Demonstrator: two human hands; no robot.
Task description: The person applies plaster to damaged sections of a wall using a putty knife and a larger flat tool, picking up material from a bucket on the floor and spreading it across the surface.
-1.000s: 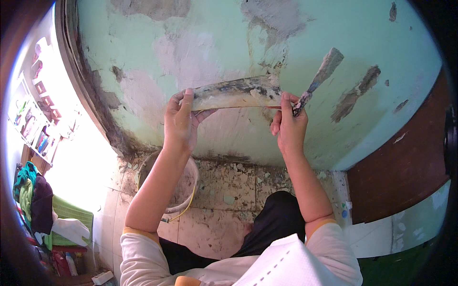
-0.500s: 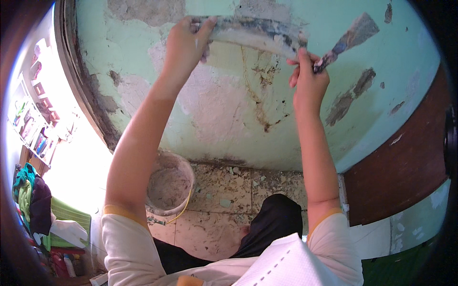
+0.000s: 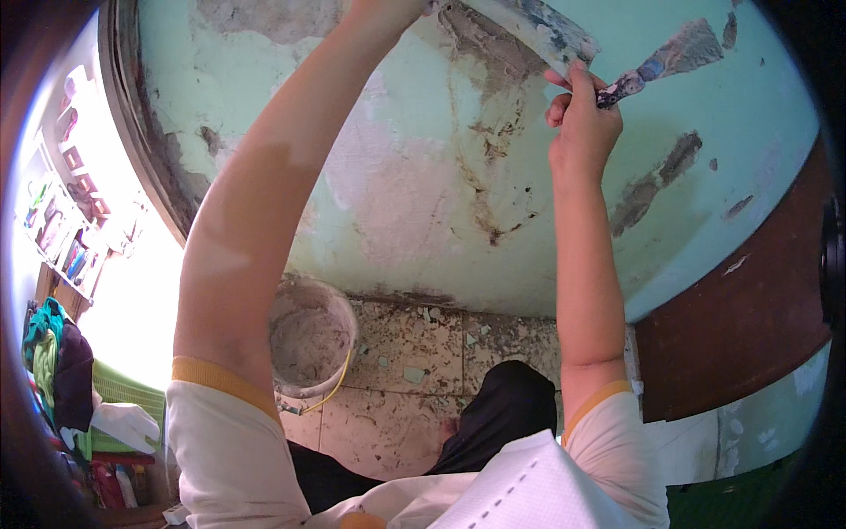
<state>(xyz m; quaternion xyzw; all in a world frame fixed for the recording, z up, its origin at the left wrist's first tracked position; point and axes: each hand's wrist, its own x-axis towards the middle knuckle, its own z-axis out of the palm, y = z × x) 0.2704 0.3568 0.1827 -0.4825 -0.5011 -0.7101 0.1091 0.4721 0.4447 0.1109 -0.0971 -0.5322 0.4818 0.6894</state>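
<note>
I face a pale green wall (image 3: 423, 176) with patches of grey and white plaster. My left arm reaches up to the picture's top edge, where my left hand (image 3: 392, 7) is mostly cut off at the left end of a wide plastering blade (image 3: 538, 31). That blade lies flat against the wall. My right hand (image 3: 582, 123) grips a small putty knife (image 3: 674, 55) that points up to the right, and its fingertips touch the wide blade's right end.
A dirty white bucket (image 3: 308, 335) with plaster in it stands on the tiled floor (image 3: 423, 353) below my left arm. Paint chips litter the tiles. A brown panel (image 3: 740, 309) lies to the right. Shelves and piled clothes (image 3: 53, 353) are at far left.
Both hands have slid the wide blade up the wall, from chest height to the picture's top edge. A fresh smeared streak shows below it. The bucket has come into full view.
</note>
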